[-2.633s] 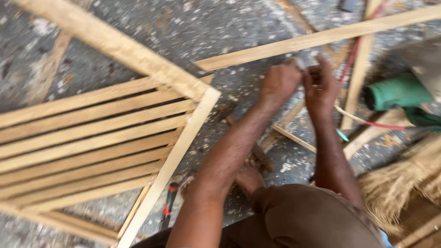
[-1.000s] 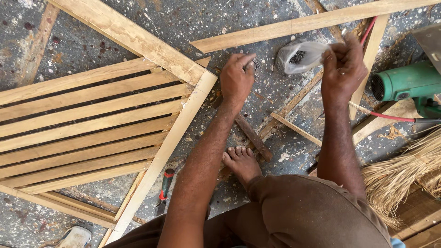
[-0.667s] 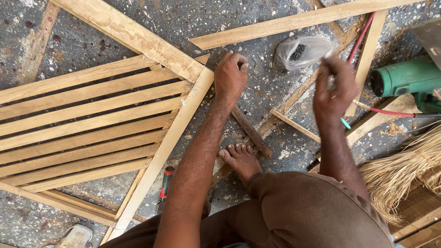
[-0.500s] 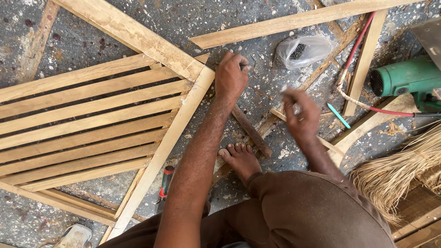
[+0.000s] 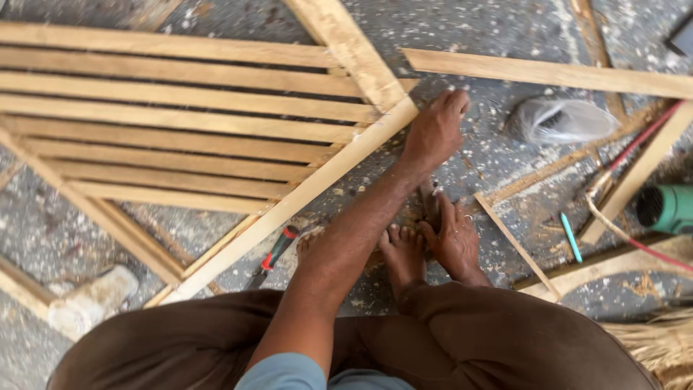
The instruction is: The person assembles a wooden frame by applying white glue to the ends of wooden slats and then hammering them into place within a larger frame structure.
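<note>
The slatted wooden frame [image 5: 188, 137] is steadied at its corner by the left hand [image 5: 435, 130], pressed down with fingers curled and nothing grasped, while the right hand [image 5: 453, 238], nearer the body, is closed around a dark tool handle [image 5: 430, 204] beside the foot [image 5: 403, 254].

Cut off, covered and unclear on the workshop floor

The slatted wooden frame [image 5: 180, 130] runs off the left and top edges. The green power tool [image 5: 668, 208] is cut by the right edge. The clear plastic bag [image 5: 567, 119] holds something dark I can't make out. The left hand [image 5: 437, 133] hides whatever is under its palm; the right hand [image 5: 453, 242] covers part of a dark stick.
</note>
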